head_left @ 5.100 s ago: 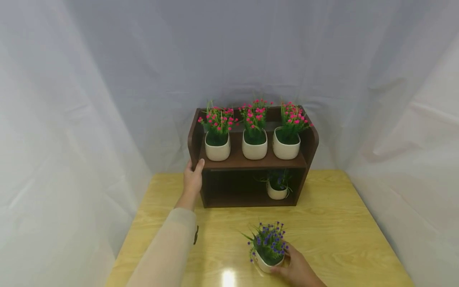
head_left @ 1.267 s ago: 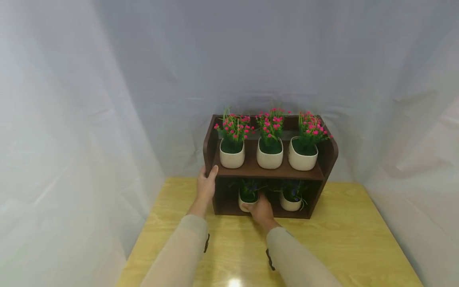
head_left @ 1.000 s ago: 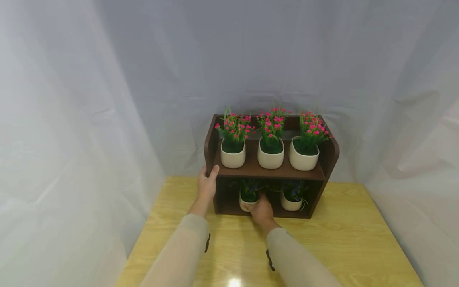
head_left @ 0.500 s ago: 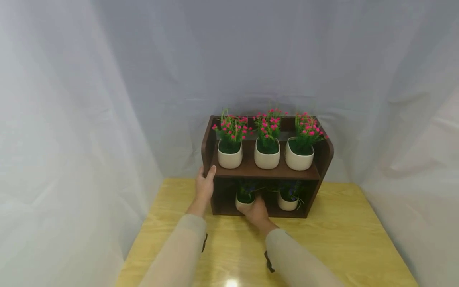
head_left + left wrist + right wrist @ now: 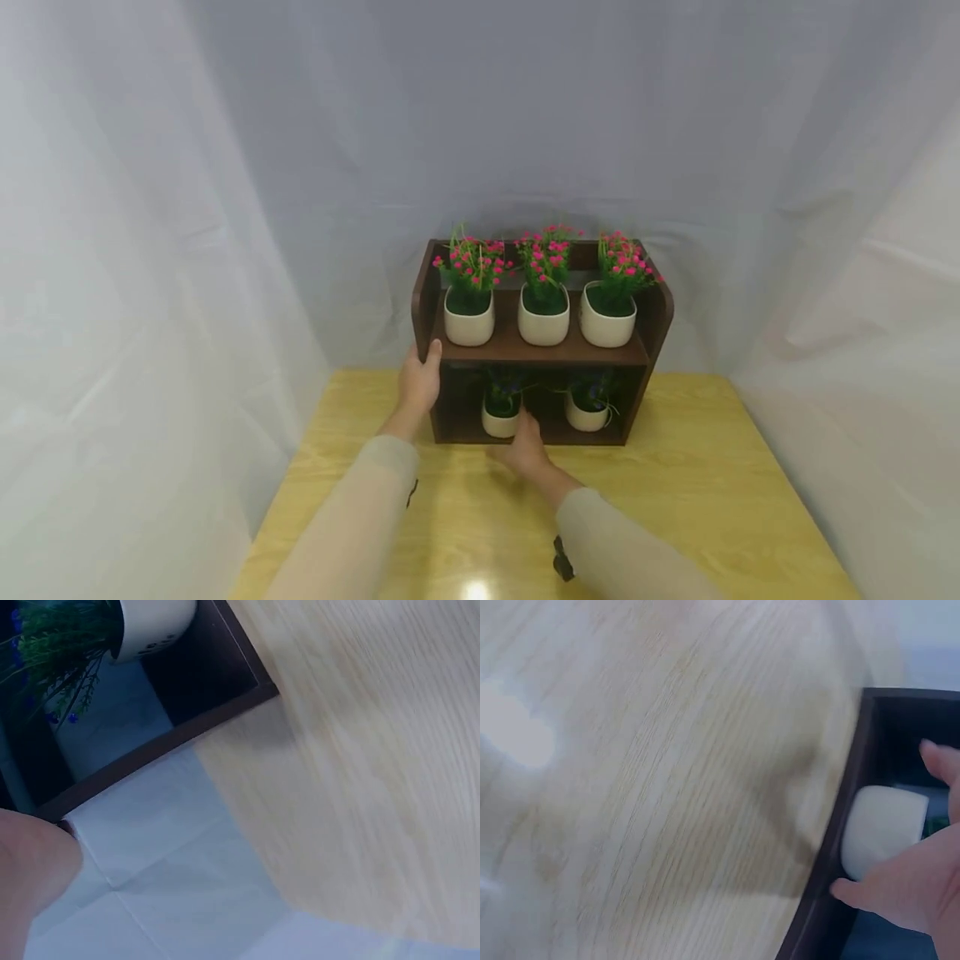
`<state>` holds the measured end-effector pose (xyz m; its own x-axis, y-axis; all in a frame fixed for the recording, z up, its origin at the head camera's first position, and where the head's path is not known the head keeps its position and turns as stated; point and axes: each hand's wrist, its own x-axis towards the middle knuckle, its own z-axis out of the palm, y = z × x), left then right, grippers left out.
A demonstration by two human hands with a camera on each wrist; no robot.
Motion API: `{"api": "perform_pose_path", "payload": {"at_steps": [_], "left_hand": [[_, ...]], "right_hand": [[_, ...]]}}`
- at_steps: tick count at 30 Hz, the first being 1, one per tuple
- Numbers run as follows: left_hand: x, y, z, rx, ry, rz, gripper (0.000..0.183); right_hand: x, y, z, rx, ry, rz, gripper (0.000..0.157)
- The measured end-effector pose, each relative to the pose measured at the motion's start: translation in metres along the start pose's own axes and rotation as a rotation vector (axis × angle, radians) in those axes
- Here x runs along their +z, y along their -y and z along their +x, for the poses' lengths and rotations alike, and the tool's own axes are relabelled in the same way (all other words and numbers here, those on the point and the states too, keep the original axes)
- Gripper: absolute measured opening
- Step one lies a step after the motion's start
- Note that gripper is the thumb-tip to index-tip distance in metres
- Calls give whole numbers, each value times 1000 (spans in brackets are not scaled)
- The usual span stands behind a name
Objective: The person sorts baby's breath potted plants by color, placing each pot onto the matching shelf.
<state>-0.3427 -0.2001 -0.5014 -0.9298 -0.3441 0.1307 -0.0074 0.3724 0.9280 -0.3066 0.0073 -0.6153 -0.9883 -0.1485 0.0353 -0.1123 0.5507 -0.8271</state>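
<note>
A dark brown two-tier shelf point(image 5: 480, 354) stands at the back of the table, and my left hand point(image 5: 420, 382) grips its left side panel at mid-height. In the left wrist view, part of that hand point(image 5: 34, 862) shows beside the panel's edge. On the lower tier, a white flower pot point(image 5: 500, 425) with purple flowers sits left of centre. My right hand point(image 5: 525, 450) is just in front of it at its right, thumb and fingers spread apart. The right wrist view shows the pot point(image 5: 885, 829) between the spread thumb and fingers of this hand point(image 5: 915, 877).
A second white pot point(image 5: 587, 417) with purple flowers stands at the right of the lower tier. Three white pots with pink flowers, left point(image 5: 469, 329), middle point(image 5: 543, 327) and right point(image 5: 607, 327), line the top tier. Pale sheeting point(image 5: 480, 125) surrounds the wooden table point(image 5: 675, 483).
The right hand carried the purple-flowered pot from the table's front onto the lower tier, then let go and drew back slightly. The left hand keeps its hold on the shelf.
</note>
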Motion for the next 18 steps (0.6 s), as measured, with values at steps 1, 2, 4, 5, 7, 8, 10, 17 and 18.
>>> {"api": "perform_pose_path", "payload": {"at_steps": [1,2,4,5,7,8,10,17,18], "left_hand": [[0,0,2,6,0,40,57],[-1,1,3,10,-2,79,59],[-3,2,4,24,2,141,62],[-4,5,4,40,2,170,63],[-6,12,0,84,2,209,63],[-8,17,-3,110,4,227,64],[-10,29,-13,149,13,258,65],[-13,57,-59,35,89,288,91],[-13,58,-66,13,102,299,92]], "right_hand": [[-3,0,-1,12,36,-14,113],[-6,0,-2,20,68,-25,114],[-14,-1,-5,37,126,-35,114],[-18,-1,-7,45,154,-43,114],[-25,0,-12,59,207,-52,112],[-29,0,-15,54,230,-59,110],[-34,1,-23,46,279,-65,106],[-55,10,-60,-44,409,-92,95],[-59,11,-66,-68,424,-119,94]]}}
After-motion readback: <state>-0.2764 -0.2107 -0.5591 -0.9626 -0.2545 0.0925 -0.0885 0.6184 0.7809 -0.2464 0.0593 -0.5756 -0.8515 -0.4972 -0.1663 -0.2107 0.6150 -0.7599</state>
